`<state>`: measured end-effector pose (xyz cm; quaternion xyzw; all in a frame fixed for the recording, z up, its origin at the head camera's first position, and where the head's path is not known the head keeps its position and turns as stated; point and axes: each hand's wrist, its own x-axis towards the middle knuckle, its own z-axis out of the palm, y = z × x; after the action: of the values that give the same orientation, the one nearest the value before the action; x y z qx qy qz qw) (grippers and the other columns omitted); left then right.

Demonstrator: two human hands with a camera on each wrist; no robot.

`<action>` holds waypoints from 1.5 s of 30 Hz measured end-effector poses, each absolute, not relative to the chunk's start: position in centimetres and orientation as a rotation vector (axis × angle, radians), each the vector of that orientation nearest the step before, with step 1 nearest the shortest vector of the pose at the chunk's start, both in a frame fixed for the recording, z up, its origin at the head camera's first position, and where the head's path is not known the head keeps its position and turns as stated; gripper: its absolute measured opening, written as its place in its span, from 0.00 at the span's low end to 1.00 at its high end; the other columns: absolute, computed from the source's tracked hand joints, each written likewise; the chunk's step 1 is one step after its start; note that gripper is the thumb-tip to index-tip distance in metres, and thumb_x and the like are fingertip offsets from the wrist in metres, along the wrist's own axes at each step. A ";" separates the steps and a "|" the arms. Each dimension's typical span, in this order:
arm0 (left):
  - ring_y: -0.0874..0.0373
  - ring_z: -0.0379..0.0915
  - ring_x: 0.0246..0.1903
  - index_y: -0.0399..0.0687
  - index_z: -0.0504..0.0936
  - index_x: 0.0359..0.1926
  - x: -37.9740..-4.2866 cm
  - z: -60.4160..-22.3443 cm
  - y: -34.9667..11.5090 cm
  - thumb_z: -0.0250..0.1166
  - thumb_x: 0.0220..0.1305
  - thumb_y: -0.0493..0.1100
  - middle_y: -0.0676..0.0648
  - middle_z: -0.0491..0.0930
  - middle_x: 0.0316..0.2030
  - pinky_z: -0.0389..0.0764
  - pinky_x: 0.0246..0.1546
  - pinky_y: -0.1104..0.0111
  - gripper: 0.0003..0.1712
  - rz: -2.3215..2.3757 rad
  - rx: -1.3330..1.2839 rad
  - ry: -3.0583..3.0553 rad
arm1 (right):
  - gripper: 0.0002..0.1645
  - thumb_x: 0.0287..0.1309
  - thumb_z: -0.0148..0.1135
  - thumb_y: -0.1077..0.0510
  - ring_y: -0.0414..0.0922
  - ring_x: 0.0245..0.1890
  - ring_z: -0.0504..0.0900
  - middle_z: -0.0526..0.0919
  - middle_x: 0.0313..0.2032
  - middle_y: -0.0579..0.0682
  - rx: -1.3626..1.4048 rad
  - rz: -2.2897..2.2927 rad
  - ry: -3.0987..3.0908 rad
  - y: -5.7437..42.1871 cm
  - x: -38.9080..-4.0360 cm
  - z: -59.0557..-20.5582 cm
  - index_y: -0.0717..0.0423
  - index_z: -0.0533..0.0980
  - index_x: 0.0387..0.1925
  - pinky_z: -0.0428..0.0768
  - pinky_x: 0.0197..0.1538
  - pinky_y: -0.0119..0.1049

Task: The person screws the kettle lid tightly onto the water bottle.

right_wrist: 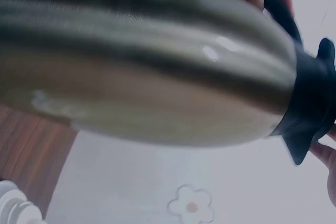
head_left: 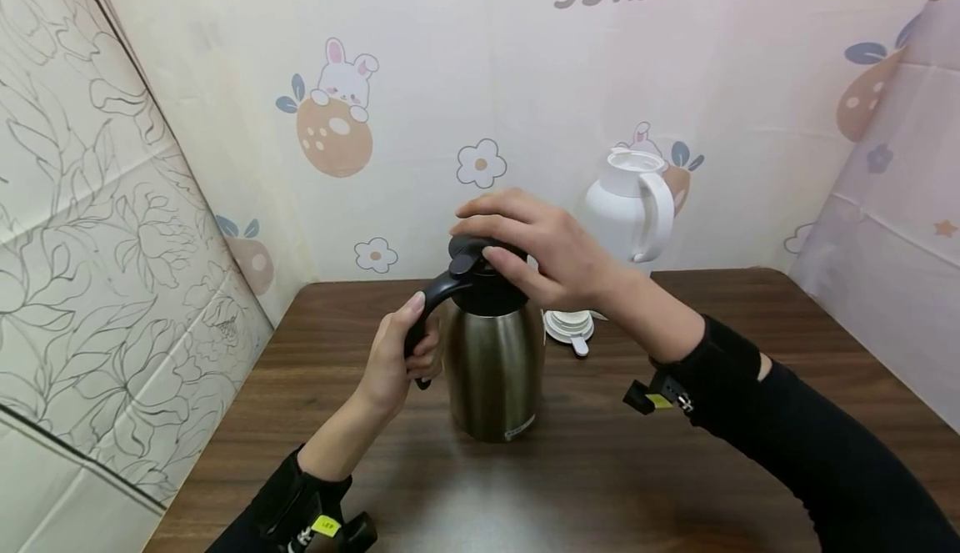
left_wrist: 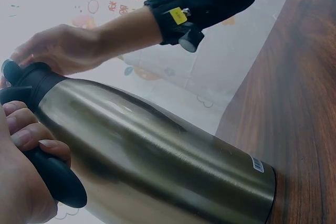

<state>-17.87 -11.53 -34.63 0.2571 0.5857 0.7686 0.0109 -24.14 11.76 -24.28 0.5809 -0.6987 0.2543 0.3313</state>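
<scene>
A brushed, olive-gold vacuum jug (head_left: 493,374) stands upright on the wooden table, with a small label low on its side. My left hand (head_left: 390,361) grips its black handle (head_left: 442,288), fingers wrapped around it, as the left wrist view also shows. Over the top, my right hand (head_left: 540,244) holds the black lid (left_wrist: 38,72), thumb on the near side and fingers across the top. In the right wrist view the black spout (right_wrist: 298,148) points away from the handle; most of my right hand is out of that frame.
Behind the right forearm stands a white jug (head_left: 618,215) with its handle on the right and no lid on top. A white stopper-like lid (head_left: 570,329) lies on the table (head_left: 330,419) just right of the gold jug. A printed curtain (head_left: 420,103) hangs behind.
</scene>
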 end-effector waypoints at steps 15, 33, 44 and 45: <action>0.58 0.43 0.11 0.51 0.59 0.17 -17.9 -34.7 -11.6 0.43 0.80 0.54 0.56 0.53 0.12 0.46 0.14 0.64 0.30 2.405 0.807 1.840 | 0.27 0.80 0.48 0.43 0.47 0.62 0.82 0.84 0.59 0.53 1.495 0.683 -1.844 11.3 -25.3 -26.4 0.54 0.83 0.61 0.76 0.66 0.44; 0.58 0.43 0.12 0.50 0.59 0.18 -17.8 -34.6 -11.5 0.43 0.80 0.54 0.58 0.54 0.13 0.46 0.13 0.66 0.29 2.412 0.796 1.848 | 0.24 0.75 0.57 0.39 0.49 0.51 0.82 0.86 0.51 0.51 1.189 0.679 -1.843 9.8 -23.9 -27.3 0.49 0.86 0.55 0.79 0.55 0.43; 0.59 0.42 0.12 0.52 0.59 0.17 -17.8 -34.6 -11.3 0.43 0.80 0.54 0.56 0.53 0.12 0.44 0.14 0.64 0.30 2.415 0.805 1.826 | 0.31 0.75 0.50 0.40 0.51 0.61 0.82 0.85 0.58 0.56 1.469 0.843 -1.714 11.1 -25.3 -26.1 0.59 0.83 0.59 0.78 0.63 0.46; 0.59 0.42 0.12 0.52 0.59 0.17 -17.8 -34.6 -11.3 0.43 0.80 0.54 0.57 0.53 0.12 0.44 0.14 0.64 0.30 2.414 0.804 1.824 | 0.31 0.76 0.50 0.41 0.52 0.61 0.82 0.85 0.58 0.56 1.499 0.858 -1.699 11.1 -25.5 -26.0 0.60 0.83 0.59 0.78 0.63 0.46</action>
<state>-17.82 -11.32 -34.59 0.2569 0.5826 0.7710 0.0051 -25.49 11.12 -25.97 0.5792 -0.6566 0.3314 0.3517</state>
